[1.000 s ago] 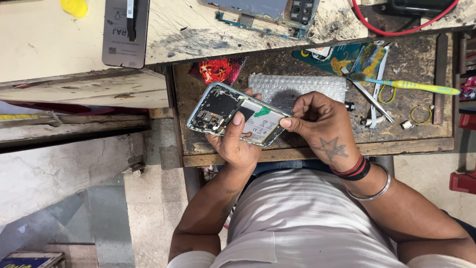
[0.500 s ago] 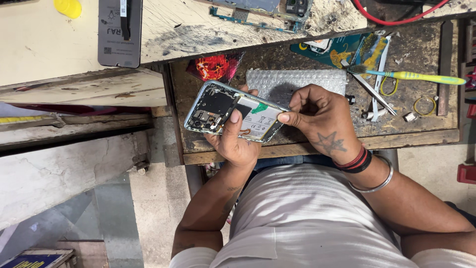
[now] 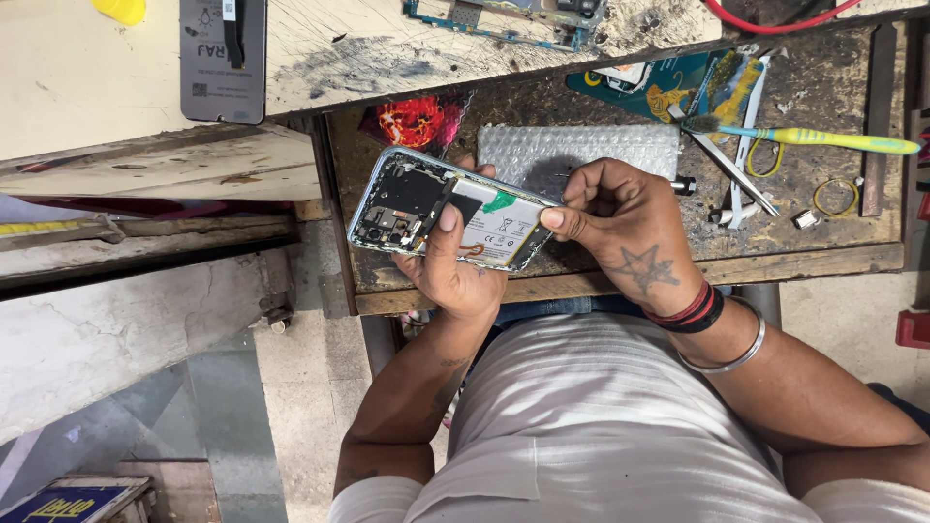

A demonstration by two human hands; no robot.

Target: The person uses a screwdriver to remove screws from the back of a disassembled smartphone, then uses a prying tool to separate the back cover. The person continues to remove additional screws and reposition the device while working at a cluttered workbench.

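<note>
An opened smartphone (image 3: 426,199) with its back cover off shows a white battery, a green tab and dark circuit parts. My left hand (image 3: 450,276) cradles it from below, thumb pressed across the middle of the battery. My right hand (image 3: 630,223), with a star tattoo, red and black bands and a silver bangle at the wrist, pinches the phone's right end with thumb and fingertips. Both hands hover over the near edge of a worn wooden workbench (image 3: 823,257).
Bubble wrap (image 3: 581,150) lies behind the phone. A yellow-handled toothbrush (image 3: 823,140), tweezers (image 3: 731,169), a yellow rubber band (image 3: 835,197) and small parts sit at right. A dark phone screen (image 3: 221,60) and a bare circuit board (image 3: 504,17) rest on the pale counter beyond.
The hands keep the same hold on the phone. My right fingertips have shifted slightly along the phone's end; the phone itself has barely moved.
</note>
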